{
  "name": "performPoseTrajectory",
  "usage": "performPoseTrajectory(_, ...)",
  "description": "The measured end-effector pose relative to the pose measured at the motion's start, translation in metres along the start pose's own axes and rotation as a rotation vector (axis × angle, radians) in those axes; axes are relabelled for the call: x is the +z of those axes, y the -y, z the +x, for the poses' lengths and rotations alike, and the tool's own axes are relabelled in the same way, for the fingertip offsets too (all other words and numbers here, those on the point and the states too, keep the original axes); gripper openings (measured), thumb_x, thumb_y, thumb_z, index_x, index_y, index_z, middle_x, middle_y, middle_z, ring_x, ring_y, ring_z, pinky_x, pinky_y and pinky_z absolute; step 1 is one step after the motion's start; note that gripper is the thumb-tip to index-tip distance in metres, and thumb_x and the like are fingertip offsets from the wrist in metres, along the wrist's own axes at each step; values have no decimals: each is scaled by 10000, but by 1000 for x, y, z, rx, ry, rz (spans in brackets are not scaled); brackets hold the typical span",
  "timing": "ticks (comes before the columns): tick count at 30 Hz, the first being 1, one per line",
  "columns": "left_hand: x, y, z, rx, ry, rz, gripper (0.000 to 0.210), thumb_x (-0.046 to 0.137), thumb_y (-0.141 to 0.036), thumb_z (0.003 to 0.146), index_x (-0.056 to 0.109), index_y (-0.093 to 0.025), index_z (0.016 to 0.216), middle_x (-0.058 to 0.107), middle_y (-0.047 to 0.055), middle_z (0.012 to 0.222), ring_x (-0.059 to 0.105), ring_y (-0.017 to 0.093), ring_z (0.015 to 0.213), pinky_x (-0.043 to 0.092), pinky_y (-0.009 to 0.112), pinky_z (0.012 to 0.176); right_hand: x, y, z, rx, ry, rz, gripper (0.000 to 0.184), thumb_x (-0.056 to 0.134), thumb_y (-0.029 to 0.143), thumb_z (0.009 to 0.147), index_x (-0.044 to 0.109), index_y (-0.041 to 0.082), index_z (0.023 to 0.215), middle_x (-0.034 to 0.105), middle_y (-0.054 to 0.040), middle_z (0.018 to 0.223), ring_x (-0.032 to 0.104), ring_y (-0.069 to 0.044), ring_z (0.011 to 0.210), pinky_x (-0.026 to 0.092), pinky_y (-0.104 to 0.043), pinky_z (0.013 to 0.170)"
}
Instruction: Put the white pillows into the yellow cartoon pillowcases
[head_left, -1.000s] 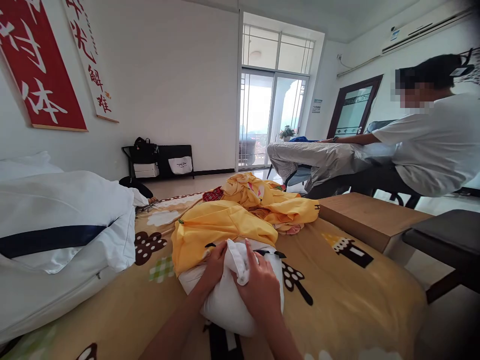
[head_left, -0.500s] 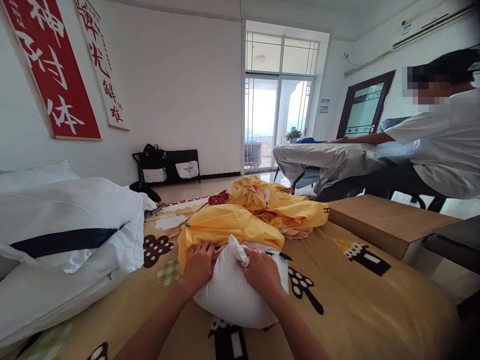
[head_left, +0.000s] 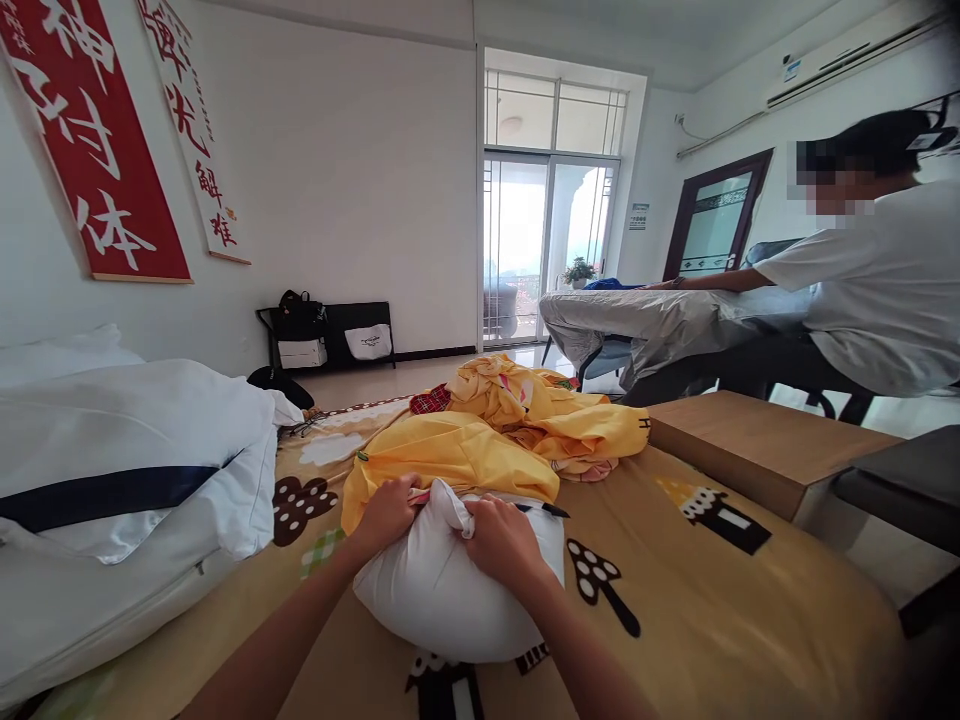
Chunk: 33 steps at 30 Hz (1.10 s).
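A plump white pillow [head_left: 450, 600] lies in front of me on the patterned bedspread, one corner twisted up into a point. My right hand [head_left: 504, 540] is closed around that corner. Just left of it, my left hand [head_left: 384, 518] pinches the near edge of a yellow cloth cover [head_left: 450, 450], which looks like a pillowcase. The cover spreads beyond the pillow and meets its far side; how far it overlaps the pillow is hidden by my hands. Behind it lies a heap of crumpled yellow printed fabric [head_left: 510, 390].
White bedding [head_left: 142, 420] with a navy stripe is piled at left. At right stand a cardboard box [head_left: 765, 430] and a dark seat [head_left: 900, 480]. Beyond them a person [head_left: 885, 280] sits at a covered table [head_left: 675, 310]. Bags [head_left: 300, 330] rest by the back wall.
My left hand has closed from spread fingers on the cloth to a pinch on its edge, closer to the pillow's corner. My right hand keeps its hold. The view has shifted slightly.
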<state>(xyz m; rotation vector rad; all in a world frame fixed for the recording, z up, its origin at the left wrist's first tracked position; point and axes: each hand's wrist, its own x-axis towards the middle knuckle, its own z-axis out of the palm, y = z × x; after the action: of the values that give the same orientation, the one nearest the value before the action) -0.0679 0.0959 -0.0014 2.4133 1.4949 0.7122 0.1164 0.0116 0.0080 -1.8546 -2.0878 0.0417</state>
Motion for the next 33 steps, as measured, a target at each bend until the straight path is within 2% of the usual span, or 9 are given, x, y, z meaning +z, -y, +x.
performPoseTrajectory(6, -16, -4, 3, 86, -51, -34, 188, 543, -350, 817, 562, -186, 727, 645, 6, 728, 593, 173, 698, 392, 251, 624, 1, -9, -3, -4, -7, 40, 165, 543, 243, 817, 693, 231, 886, 676, -57, 906, 644, -205, 837, 337, -266, 653)
performPoseTrajectory(11, -11, -16, 2, 40, -368, 137, 167, 479, -284, 867, 587, -158, 867, 633, 115, 940, 561, 278, 936, 399, 383, 818, 0, 1, -4, -20, 7, -4, 191, 533, 245, 822, 700, 224, 912, 676, -72, 919, 648, -205, 817, 369, -269, 665)
performPoseTrajectory(14, -3, -20, -1, 238, -529, 401, 202, 449, -258, 912, 632, -178, 880, 650, 121, 943, 560, 279, 909, 384, 406, 816, -2, 15, 4, -56, -1, -57, 213, 533, 204, 790, 709, 188, 910, 684, -98, 949, 655, -218, 820, 394, -275, 676)
performPoseTrajectory(18, -4, -7, -10, 420, -624, 636, 240, 423, -209, 936, 650, -217, 1014, 672, 113, 1024, 580, 263, 888, 381, 408, 805, -5, 16, 23, -52, -52, -18, 227, 522, 237, 832, 715, 207, 949, 693, -90, 976, 656, -210, 859, 413, -267, 710)
performPoseTrajectory(22, -6, 18, -34, 250, -696, 787, 235, 525, -341, 881, 637, -154, 968, 648, 159, 952, 574, 316, 838, 395, 427, 733, -4, 2, 37, 42, -98, 23, 232, 528, 326, 873, 720, 254, 981, 704, -70, 942, 655, -221, 885, 425, -282, 724)
performPoseTrajectory(25, 5, 35, -58, 120, -630, 745, 132, 537, -260, 843, 620, -161, 871, 622, 102, 801, 587, 278, 775, 414, 382, 709, -4, 0, 46, 115, -86, 7, 253, 545, 348, 872, 719, 237, 1020, 713, -84, 980, 659, -239, 918, 437, -295, 734)
performPoseTrajectory(28, 19, 51, -76, -87, -473, 611, 132, 485, -132, 810, 603, -188, 831, 629, 69, 810, 600, 238, 758, 410, 335, 689, -4, 6, 54, 151, -57, -25, 238, 543, 259, 858, 718, 186, 1003, 714, -114, 985, 663, -246, 926, 446, -301, 744)
performPoseTrajectory(31, 27, 70, -80, -344, -349, 325, 104, 486, -171, 812, 585, -198, 794, 626, 65, 857, 592, 228, 765, 359, 288, 600, -4, 15, 62, 159, -40, -39, 243, 511, 181, 858, 713, 147, 989, 708, -146, 976, 665, -232, 924, 449, -295, 764)
performPoseTrajectory(33, 28, 82, -77, -427, -323, 157, 59, 523, -211, 790, 577, -200, 767, 616, 50, 818, 574, 209, 703, 333, 268, 563, -5, 20, 67, 162, -34, -48, 261, 489, 153, 864, 709, 135, 1002, 701, -159, 987, 665, -224, 934, 452, -289, 777)
